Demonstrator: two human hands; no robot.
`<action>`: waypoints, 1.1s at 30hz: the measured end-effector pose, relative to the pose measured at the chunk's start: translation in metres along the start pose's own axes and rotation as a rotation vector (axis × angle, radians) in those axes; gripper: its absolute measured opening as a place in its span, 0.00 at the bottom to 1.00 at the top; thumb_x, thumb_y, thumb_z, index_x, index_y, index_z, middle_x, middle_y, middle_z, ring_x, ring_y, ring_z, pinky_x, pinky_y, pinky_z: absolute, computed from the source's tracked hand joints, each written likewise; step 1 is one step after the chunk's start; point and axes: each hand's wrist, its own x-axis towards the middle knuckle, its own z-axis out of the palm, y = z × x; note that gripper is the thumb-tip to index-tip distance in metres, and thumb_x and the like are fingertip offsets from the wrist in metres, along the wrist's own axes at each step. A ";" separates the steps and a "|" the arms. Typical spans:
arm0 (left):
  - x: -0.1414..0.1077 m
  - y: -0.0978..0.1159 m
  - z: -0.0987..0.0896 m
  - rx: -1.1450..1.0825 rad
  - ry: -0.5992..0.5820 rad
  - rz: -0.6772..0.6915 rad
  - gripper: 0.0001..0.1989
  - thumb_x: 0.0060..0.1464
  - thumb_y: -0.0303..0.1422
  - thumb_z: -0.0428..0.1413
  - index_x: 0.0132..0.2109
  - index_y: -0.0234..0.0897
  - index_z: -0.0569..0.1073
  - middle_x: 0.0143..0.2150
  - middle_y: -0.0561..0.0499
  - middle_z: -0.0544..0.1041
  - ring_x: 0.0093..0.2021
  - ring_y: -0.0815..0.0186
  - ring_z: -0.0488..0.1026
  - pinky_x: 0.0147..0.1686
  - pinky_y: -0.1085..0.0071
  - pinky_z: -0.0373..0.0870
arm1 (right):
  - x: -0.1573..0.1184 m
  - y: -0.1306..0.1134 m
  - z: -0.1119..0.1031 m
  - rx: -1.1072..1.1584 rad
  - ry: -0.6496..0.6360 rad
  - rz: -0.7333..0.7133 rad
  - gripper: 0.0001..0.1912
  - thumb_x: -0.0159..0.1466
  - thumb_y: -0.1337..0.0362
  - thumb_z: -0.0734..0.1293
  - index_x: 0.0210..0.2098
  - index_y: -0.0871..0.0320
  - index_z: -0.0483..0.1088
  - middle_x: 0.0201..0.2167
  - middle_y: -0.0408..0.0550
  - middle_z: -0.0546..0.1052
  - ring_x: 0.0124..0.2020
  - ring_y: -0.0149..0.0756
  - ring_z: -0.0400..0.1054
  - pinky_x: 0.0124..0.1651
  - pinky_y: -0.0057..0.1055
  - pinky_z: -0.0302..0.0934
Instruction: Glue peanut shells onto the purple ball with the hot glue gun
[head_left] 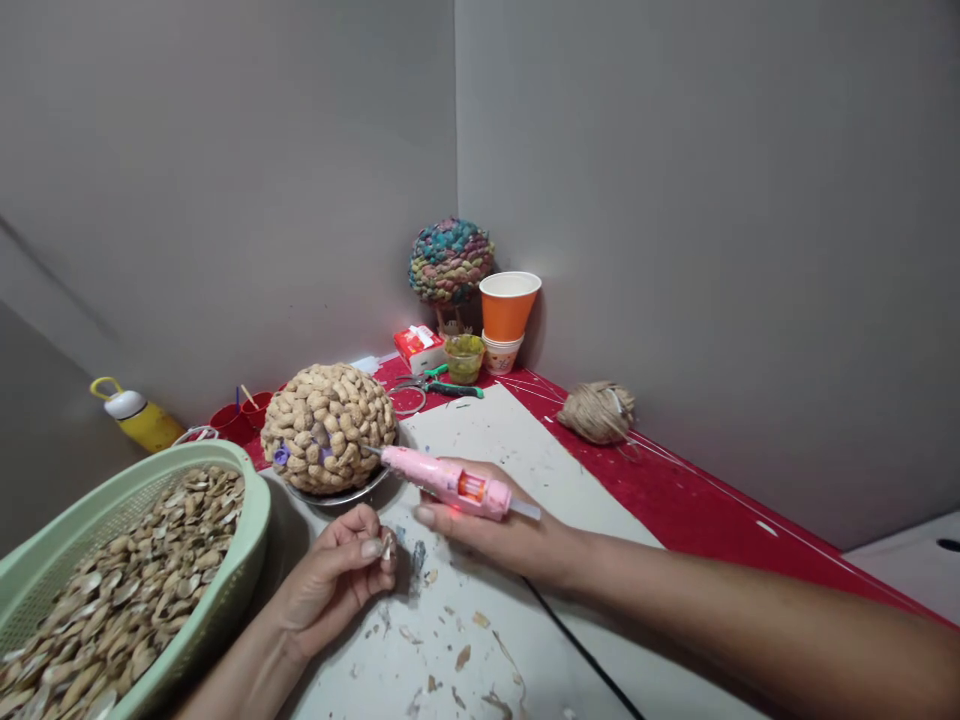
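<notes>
My right hand (480, 515) is wrapped round a pink glue gun (442, 480), a clear glue stick poking from its back end. The gun's nozzle points left, at the front of a ball covered in peanut shells (330, 425), though whether it touches is unclear. Purple patches show between the shells. The ball rests in a shallow metal dish (337, 497). Below and right of it, my left hand (341, 575) pinches a small pale shell piece (387, 545) between thumb and fingers.
A green basket (259, 500) of shells stands at the left. Behind are a yellow bottle (146, 420), a multicoloured ball (451, 262), orange cups (508, 308), pliers (450, 389) and twine (598, 412). Shell scraps litter the pale board (570, 490); a black cord (577, 645) crosses it.
</notes>
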 end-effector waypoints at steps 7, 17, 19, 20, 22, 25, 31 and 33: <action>0.003 0.005 -0.003 0.104 0.076 0.125 0.09 0.48 0.25 0.63 0.30 0.34 0.69 0.28 0.53 0.73 0.28 0.72 0.70 0.30 0.75 0.68 | -0.015 0.002 -0.018 -0.212 -0.117 0.035 0.10 0.62 0.57 0.65 0.32 0.59 0.67 0.22 0.38 0.59 0.22 0.28 0.52 0.24 0.26 0.50; 0.004 0.006 -0.006 0.193 0.165 0.172 0.10 0.48 0.25 0.64 0.30 0.35 0.68 0.29 0.53 0.74 0.28 0.72 0.70 0.33 0.74 0.67 | -0.021 0.034 -0.024 -0.616 -0.222 -0.312 0.14 0.63 0.60 0.64 0.25 0.56 0.57 0.22 0.37 0.60 0.22 0.27 0.53 0.26 0.27 0.49; 0.004 0.005 -0.004 0.204 0.168 0.171 0.10 0.48 0.25 0.64 0.30 0.35 0.68 0.28 0.54 0.74 0.28 0.72 0.69 0.32 0.74 0.66 | -0.021 0.041 -0.022 -0.658 -0.183 -0.426 0.13 0.63 0.60 0.64 0.25 0.55 0.57 0.20 0.37 0.60 0.21 0.27 0.53 0.24 0.27 0.48; 0.003 0.005 -0.002 0.210 0.170 0.171 0.11 0.48 0.26 0.64 0.30 0.35 0.68 0.28 0.54 0.74 0.28 0.72 0.69 0.32 0.74 0.66 | -0.021 0.044 -0.020 -0.669 -0.159 -0.478 0.13 0.62 0.60 0.64 0.25 0.55 0.58 0.20 0.37 0.61 0.21 0.27 0.53 0.24 0.27 0.47; 0.002 0.004 0.001 0.228 0.171 0.173 0.11 0.48 0.26 0.64 0.29 0.35 0.67 0.28 0.54 0.74 0.27 0.72 0.69 0.31 0.74 0.65 | -0.021 0.050 -0.018 -0.669 -0.127 -0.537 0.14 0.63 0.59 0.64 0.25 0.55 0.58 0.20 0.37 0.62 0.21 0.27 0.53 0.23 0.27 0.47; 0.001 0.003 0.004 0.252 0.170 0.185 0.12 0.48 0.26 0.64 0.29 0.35 0.66 0.28 0.54 0.74 0.27 0.72 0.68 0.30 0.75 0.64 | -0.023 0.054 -0.017 -0.678 -0.117 -0.560 0.15 0.63 0.58 0.64 0.24 0.55 0.58 0.19 0.37 0.62 0.20 0.28 0.53 0.23 0.27 0.46; 0.002 0.002 0.004 0.259 0.165 0.194 0.12 0.48 0.27 0.64 0.29 0.35 0.67 0.28 0.53 0.74 0.28 0.71 0.69 0.31 0.74 0.64 | -0.023 0.052 -0.018 -0.749 -0.136 -0.533 0.17 0.64 0.55 0.63 0.23 0.55 0.58 0.18 0.38 0.62 0.20 0.28 0.53 0.22 0.28 0.45; 0.002 0.001 0.004 0.260 0.166 0.189 0.11 0.48 0.27 0.64 0.29 0.35 0.67 0.28 0.53 0.74 0.28 0.71 0.69 0.31 0.74 0.64 | -0.023 0.053 -0.018 -0.749 -0.137 -0.532 0.17 0.65 0.56 0.62 0.22 0.55 0.58 0.18 0.38 0.62 0.20 0.28 0.54 0.22 0.27 0.45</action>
